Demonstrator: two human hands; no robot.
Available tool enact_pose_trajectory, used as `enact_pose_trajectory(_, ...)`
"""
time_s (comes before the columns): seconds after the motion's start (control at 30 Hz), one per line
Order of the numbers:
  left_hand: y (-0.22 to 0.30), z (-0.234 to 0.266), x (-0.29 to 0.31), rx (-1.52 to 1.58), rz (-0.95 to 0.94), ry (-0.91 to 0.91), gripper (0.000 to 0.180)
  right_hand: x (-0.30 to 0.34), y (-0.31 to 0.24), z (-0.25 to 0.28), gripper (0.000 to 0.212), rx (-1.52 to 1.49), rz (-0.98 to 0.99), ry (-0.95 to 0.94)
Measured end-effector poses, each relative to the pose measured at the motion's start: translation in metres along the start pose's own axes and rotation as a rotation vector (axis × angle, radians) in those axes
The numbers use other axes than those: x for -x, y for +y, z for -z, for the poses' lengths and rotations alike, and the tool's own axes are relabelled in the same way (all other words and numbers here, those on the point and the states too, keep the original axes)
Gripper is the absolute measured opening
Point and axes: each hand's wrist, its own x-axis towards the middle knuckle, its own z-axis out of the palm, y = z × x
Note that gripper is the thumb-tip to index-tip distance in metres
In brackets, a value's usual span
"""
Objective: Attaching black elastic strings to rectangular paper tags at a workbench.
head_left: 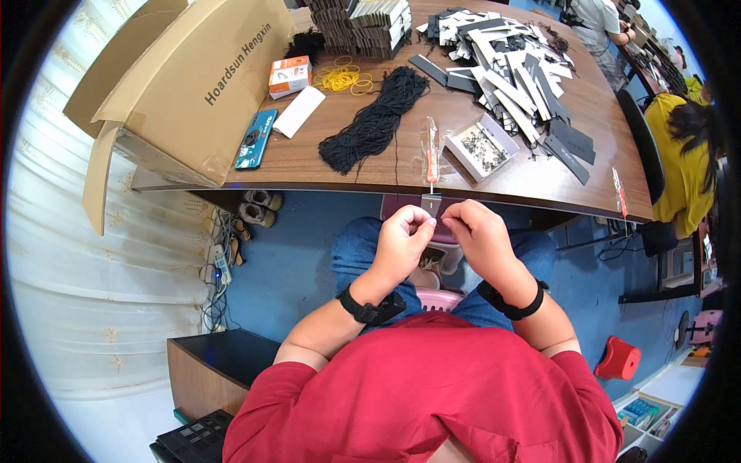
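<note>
My left hand (pixel 401 243) and my right hand (pixel 480 235) are raised over my lap, just off the table's front edge, thumbs and fingertips pinched close together. Whatever lies between the fingers is too fine to make out. Just beyond the fingertips a small dark tag (pixel 431 204) hangs at the end of an orange-handled tool (pixel 431 166), which lies under clear tape at the table edge. Right of the tool sits a small white box (pixel 461 163) of tiny black pieces. A thick hank of black cord (pixel 374 119) lies to the left.
Loose black and white tags (pixel 509 77) are heaped behind the small box, beside stacked tags (pixel 359 27). Yellow rubber bands (pixel 340 76), an orange-and-white carton (pixel 290 77), a phone (pixel 256 140) and a large cardboard box (pixel 201 85) stand leftward. A person in yellow (pixel 675 162) sits at right.
</note>
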Motion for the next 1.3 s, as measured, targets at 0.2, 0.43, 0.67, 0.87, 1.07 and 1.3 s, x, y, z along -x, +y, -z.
enact_pose_trajectory(0.2, 0.005, -0.003, 0.002, -0.070, -0.060, -0.015, 0.003, 0.000, -0.002, 0.001, 0.008, -0.004, 0.014, 0.002)
enact_pose_trajectory(0.43, 0.002, 0.000, 0.001, -0.092, -0.159, 0.014, 0.004, 0.000, -0.001, 0.012, 0.031, -0.112, -0.084, 0.075)
enact_pose_trajectory(0.67, 0.008, -0.001, 0.002, -0.115, -0.164, -0.007, 0.004, -0.002, -0.007, 0.016, 0.044, -0.158, 0.024, -0.116)
enact_pose_trajectory(0.87, 0.007, 0.001, 0.002, -0.192, -0.177, -0.018, 0.004, -0.006, 0.002, 0.015, 0.019, 0.033, 0.171, -0.045)
enact_pose_trajectory(1.07, 0.007, 0.003, 0.000, -0.133, -0.186, -0.036, 0.003, -0.006, -0.006, 0.015, 0.009, -0.141, -0.006, -0.060)
enact_pose_trajectory(1.3, 0.008, 0.005, -0.004, -0.047, -0.019, -0.125, 0.008, -0.001, 0.002, 0.012, 0.006, -0.214, -0.171, 0.032)
